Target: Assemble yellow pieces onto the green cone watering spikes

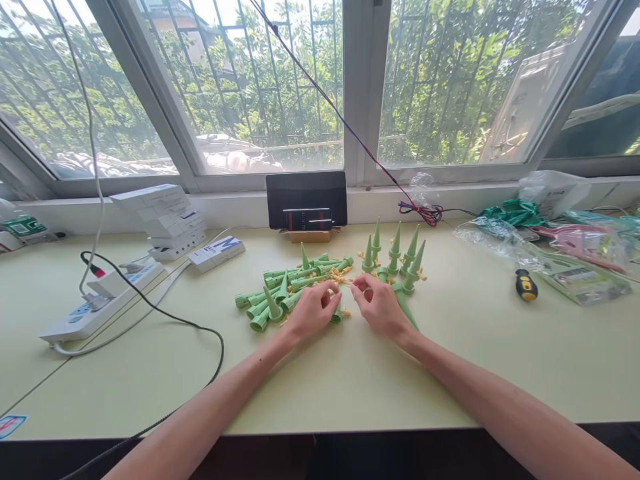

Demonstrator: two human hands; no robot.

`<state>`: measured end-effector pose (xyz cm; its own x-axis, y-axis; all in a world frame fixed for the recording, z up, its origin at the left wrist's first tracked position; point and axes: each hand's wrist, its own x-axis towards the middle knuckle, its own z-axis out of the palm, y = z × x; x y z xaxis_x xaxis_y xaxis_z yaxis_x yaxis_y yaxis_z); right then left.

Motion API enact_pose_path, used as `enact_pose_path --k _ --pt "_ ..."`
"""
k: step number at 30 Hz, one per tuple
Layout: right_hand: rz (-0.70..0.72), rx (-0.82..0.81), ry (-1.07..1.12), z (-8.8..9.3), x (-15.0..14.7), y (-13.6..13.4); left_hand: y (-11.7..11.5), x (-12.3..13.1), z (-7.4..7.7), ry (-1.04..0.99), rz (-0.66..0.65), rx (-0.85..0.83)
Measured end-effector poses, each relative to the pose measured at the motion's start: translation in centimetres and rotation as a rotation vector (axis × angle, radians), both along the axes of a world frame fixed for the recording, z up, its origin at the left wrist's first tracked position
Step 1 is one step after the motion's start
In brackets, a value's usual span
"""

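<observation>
My left hand (316, 308) is closed in a pinch at the right side of a pile of green plastic spikes (261, 309). Whatever its fingertips hold is too small to name. Facing it across a narrow gap, my right hand (377, 305) also pinches something I cannot make out. Small yellow plastic pieces (344, 280) lie between and behind the fingertips. Beyond my right hand, several green spikes (395, 249) stand points up, with yellow pieces on their sides. One more green spike (407, 308) lies tilted beside the right wrist, partly covered by it.
A dark tablet (306, 190) with a phone (309, 219) before it leans at the window. Left are a power strip (107, 308), a black cable (200, 327) and stacked white boxes (167, 217). Right are a yellow-black screwdriver (526, 285) and plastic bags (580, 257).
</observation>
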<state>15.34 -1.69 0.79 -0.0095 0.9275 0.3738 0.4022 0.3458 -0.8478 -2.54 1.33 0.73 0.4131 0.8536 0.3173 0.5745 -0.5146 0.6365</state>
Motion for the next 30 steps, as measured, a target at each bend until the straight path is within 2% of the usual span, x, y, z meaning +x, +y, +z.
enact_pose_path --k 8,16,23,30 --pt "0.003 0.009 -0.019 0.2 0.0 -0.3 -0.2 0.0 0.5 0.126 -0.003 -0.038" --pt "0.005 0.007 -0.026 0.4 0.0 -0.3 -0.3 0.0 0.6 0.164 -0.046 -0.034" --pt "0.018 0.027 -0.022 0.4 0.0 -0.3 -0.3 0.0 0.4 0.083 -0.047 0.000" --pt "0.021 0.037 0.028 0.7 -0.1 -0.5 -0.5 0.2 1.1 -0.069 0.044 0.013"
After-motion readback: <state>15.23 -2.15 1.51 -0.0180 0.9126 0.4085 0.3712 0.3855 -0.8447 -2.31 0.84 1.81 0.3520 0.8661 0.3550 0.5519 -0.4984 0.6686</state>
